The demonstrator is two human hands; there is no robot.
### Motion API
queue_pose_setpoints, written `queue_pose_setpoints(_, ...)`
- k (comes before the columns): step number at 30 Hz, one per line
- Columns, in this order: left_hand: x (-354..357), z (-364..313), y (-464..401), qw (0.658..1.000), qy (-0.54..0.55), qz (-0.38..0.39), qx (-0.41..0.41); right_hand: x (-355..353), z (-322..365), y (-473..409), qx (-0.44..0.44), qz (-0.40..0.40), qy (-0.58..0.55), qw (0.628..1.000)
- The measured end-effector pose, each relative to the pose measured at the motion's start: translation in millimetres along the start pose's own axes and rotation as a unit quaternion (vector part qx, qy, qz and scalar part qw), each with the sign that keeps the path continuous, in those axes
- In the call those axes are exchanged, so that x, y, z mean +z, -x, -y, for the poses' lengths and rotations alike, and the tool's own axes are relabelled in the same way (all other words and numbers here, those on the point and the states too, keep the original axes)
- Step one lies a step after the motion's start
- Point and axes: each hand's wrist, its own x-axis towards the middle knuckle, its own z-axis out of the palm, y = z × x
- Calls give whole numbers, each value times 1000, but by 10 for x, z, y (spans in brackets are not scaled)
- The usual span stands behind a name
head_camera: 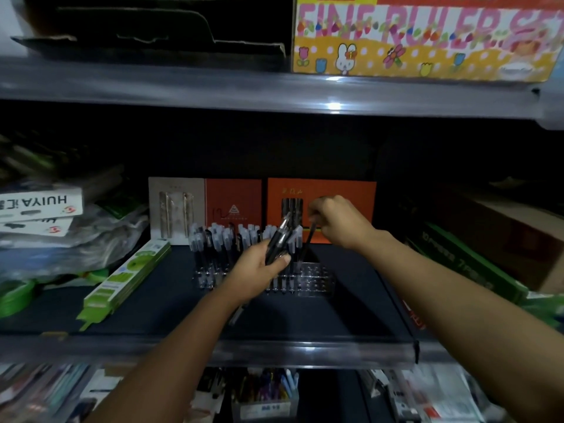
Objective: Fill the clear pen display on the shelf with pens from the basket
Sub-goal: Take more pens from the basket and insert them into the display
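Bare forearms reach over grey metal shelf edge [274, 352] onto dark shelf board. Orange pen boxes [322, 209] stand upright at back. Clear acrylic pen display [311, 279] sits mid-shelf, left rows filled with clear-capped black pens [219, 239], right holes bare. Left hand [259, 270] grasps bundle of black pens [279, 239] above display. Right hand [335, 221] pinches single black pen [309, 236], tip down over display's right end.

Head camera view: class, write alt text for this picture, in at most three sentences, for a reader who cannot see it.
A person's right hand lowers one dark pen into a clear pen display on a dim shelf, while the left hand grips a bundle of pens. Orange boxes stand behind.
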Motion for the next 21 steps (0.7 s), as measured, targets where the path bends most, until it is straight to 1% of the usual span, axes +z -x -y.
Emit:
queue_pose_setpoints(8, -8, 12, -4, 1000, 13, -1, 13, -2, -18, -30, 1, 20, 43, 999)
queue_pose_setpoints(13, 2, 20, -5, 1000, 5, 1, 12, 132, -3, -50, -16, 26, 29, 999)
queue_pose_setpoints(16, -6, 18, 0, 1000, 19, 1, 21, 212, 23, -72, -29, 30, 22, 999)
queue_pose_setpoints(21, -9, 28, 3, 999, 23, -4, 24, 311, 31, -101, -29, 58, -11, 998)
